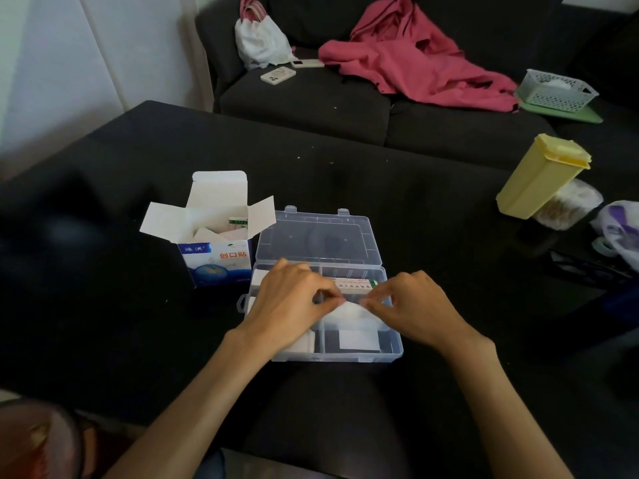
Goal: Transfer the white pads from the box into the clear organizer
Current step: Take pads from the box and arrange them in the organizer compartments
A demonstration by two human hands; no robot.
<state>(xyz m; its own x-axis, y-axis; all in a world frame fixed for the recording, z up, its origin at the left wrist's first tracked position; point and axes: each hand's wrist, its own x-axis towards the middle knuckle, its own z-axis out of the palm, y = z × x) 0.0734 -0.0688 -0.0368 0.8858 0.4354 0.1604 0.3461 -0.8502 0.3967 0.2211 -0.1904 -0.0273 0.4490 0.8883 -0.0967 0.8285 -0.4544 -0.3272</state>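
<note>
A black table (345,174) carries the clear organizer (325,354) (lid folded back). Above its compartments, the left hand (290,302) and right hand (411,305) each pinch one end of a white pad (349,311). The opened box (214,233) stands just left of the organizer, with more pads inside.

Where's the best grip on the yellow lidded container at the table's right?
Take the yellow container around the middle of its long flat sides, coming from above and the left. It lies tilted, propped on a clear bag, so the far side is blocked, and the flanged lid end is wider.
</note>
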